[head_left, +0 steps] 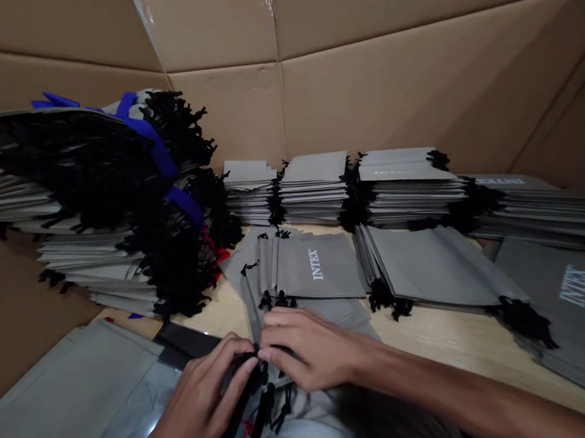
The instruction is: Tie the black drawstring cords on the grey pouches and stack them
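Cardboard walls (388, 85) rise beyond the fingers (285, 317). Left hand (207, 392) and right hand (319, 347) pinch black cord (253, 356); grey pouches (333, 269) lie just past them.

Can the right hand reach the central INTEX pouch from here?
Probably yes: the INTEX pouch lies just beyond the right hand, nothing tall between them, though that hand is busy pinching beside the left hand.

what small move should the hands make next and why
Probably draw the fingertips gently apart to snug the cord: the left hand and right hand are pinched close together at what looks like a black cord, though the fingers hide any knot.
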A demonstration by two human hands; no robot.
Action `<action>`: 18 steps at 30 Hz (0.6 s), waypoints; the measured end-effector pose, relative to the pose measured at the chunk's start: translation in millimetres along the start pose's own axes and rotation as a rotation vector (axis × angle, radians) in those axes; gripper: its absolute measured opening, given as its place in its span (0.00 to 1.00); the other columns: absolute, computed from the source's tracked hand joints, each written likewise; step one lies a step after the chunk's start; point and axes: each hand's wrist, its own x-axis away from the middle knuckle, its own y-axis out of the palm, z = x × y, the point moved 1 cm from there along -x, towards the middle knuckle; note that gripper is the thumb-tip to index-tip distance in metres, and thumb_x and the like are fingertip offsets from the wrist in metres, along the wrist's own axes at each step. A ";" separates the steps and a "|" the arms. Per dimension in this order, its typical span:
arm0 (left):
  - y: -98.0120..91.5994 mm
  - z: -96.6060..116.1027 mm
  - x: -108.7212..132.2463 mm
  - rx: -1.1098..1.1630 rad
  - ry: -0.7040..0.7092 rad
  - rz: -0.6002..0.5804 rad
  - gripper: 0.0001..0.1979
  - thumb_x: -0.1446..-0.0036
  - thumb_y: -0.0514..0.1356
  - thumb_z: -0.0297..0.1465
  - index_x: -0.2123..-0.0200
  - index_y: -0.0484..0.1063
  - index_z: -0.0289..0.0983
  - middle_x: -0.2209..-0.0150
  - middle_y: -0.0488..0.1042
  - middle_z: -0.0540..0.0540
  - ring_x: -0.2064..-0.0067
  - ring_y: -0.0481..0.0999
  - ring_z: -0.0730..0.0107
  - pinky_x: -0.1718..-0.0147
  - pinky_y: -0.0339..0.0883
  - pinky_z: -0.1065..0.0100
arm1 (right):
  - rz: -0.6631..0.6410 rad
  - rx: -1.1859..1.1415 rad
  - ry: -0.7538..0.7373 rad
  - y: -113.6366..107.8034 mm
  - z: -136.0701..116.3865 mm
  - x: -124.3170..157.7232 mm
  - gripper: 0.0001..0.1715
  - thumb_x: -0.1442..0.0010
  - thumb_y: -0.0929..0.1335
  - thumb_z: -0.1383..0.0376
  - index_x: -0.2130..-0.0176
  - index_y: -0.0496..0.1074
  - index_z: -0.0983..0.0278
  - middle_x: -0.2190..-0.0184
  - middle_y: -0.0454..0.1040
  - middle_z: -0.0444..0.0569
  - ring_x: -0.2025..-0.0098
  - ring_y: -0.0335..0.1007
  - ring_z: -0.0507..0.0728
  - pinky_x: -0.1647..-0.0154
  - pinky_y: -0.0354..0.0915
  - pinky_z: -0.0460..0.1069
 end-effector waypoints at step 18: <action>16.1 -10.3 -7.0 0.583 -0.267 0.019 0.20 0.25 0.59 0.47 0.65 0.76 0.40 0.71 0.69 0.53 0.74 0.69 0.72 0.74 0.67 0.74 | 0.113 -0.231 -0.013 12.2 -1.2 -2.6 0.16 0.26 0.67 0.67 0.68 0.66 0.61 0.69 0.64 0.42 0.64 0.62 0.55 0.58 0.61 0.49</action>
